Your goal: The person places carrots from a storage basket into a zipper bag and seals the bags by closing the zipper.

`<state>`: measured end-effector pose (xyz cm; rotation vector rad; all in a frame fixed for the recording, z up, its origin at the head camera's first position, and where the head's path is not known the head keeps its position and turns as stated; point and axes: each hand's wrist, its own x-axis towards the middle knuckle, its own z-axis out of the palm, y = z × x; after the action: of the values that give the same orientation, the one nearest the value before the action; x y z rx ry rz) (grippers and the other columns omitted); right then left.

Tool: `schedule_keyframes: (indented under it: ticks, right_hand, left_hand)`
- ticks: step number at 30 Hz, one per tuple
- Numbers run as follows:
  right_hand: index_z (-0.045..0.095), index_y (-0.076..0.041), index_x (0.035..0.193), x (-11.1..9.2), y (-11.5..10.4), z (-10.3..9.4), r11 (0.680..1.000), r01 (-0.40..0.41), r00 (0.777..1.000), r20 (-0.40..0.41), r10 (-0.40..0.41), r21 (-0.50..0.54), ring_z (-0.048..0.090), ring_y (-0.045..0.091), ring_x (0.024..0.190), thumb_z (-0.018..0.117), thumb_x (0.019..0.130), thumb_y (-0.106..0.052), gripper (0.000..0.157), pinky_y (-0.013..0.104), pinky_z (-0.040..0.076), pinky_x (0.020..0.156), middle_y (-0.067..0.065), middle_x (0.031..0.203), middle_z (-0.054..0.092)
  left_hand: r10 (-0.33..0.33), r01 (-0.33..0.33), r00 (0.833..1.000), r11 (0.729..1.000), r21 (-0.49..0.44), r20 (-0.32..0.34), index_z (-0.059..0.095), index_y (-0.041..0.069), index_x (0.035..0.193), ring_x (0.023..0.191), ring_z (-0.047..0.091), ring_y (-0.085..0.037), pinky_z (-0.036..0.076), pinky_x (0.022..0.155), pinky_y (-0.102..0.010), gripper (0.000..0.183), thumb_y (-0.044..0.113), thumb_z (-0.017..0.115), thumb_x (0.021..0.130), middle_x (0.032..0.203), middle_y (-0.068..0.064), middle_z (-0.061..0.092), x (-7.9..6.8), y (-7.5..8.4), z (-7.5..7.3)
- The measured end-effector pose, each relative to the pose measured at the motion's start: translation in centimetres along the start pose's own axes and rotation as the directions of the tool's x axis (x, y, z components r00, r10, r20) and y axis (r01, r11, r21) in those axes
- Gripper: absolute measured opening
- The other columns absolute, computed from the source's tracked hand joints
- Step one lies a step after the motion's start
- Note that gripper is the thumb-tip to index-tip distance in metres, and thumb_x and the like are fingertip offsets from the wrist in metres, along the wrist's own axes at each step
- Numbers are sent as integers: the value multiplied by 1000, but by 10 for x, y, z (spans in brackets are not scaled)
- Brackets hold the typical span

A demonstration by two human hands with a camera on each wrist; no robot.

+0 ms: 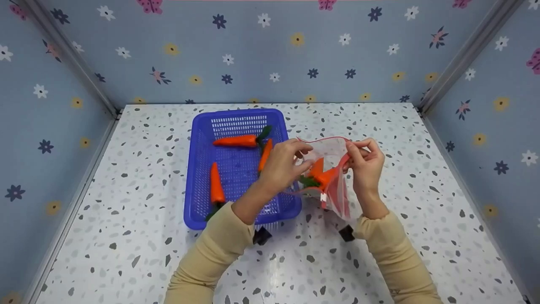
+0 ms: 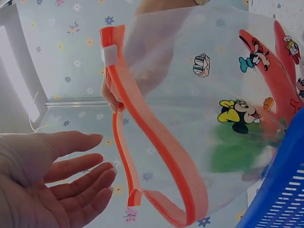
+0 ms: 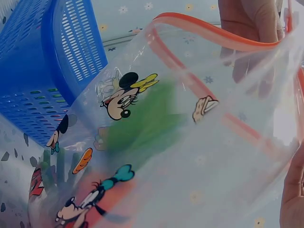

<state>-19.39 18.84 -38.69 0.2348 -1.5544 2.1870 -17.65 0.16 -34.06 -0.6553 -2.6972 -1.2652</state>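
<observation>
My right hand (image 1: 368, 164) pinches the rim of a clear zip bag (image 2: 190, 175) with red-orange zip strips and cartoon prints. The bag's mouth gapes open, and orange carrots (image 1: 325, 179) with green leaves lie inside. My left hand (image 1: 280, 164) is at the other side of the mouth. In the left wrist view its fingers (image 2: 80, 190) are spread and loosely bent, holding nothing, beside the zip strip. A white slider (image 2: 109, 55) sits at one end of the zip. Left of the bag, a blue basket (image 1: 192, 169) holds more carrots (image 1: 236, 141), one partly hidden by my left hand.
The basket stands right beside the bag, its rim under my left forearm. Speckled white tabletop (image 1: 135, 177) surrounds both. Flowered panels (image 1: 270, 50) close off the back and sides. Small black pieces (image 1: 346, 233) show near both sleeves.
</observation>
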Motion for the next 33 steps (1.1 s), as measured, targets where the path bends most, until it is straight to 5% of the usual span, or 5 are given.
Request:
schedule_keyframes:
  ticks: [7, 13, 23, 33]
  right_hand:
    - [50, 5, 78, 0, 0, 0, 1000, 18, 1000, 20, -18, 12, 45, 14, 33, 56, 82, 6, 7, 21, 37, 31, 11, 51, 55]
    - [49, 6, 80, 0, -1, 0, 1000, 11, 1000, 16, -11, -6, 45, 14, 33, 56, 82, 5, 7, 21, 38, 32, 11, 51, 54]
    - [49, 9, 82, 0, -1, 0, 999, -2, 1000, 9, 2, -37, 45, 14, 35, 57, 83, 3, 10, 21, 39, 32, 10, 52, 54]
    - [49, 8, 80, 0, -1, 0, 1000, 3, 1000, 11, -3, -5, 46, 14, 35, 57, 82, 3, 10, 21, 39, 32, 11, 53, 54]
  left_hand:
    - [44, -48, 991, 998, -28, -123, 66, 2, 96, 80, 57, -16, 46, 73, -21, 18, 11, 62, 82, 90, -7, 63, -2, -14, -6]
    - [5, -5, 985, 1000, -3, -174, 66, 0, 92, 76, 57, -18, 47, 70, -24, 14, 8, 61, 82, 85, -9, 62, 6, -33, -11]
    - [-216, 222, 973, 973, 64, -87, 64, 1, 100, 79, 53, -19, 45, 75, -26, 20, 12, 59, 84, 92, -10, 61, 37, -69, -17]
    - [-290, 287, 957, 924, 252, -28, 62, -3, 102, 89, 57, -24, 44, 80, -34, 26, 14, 61, 82, 100, -14, 61, 57, -107, -7]
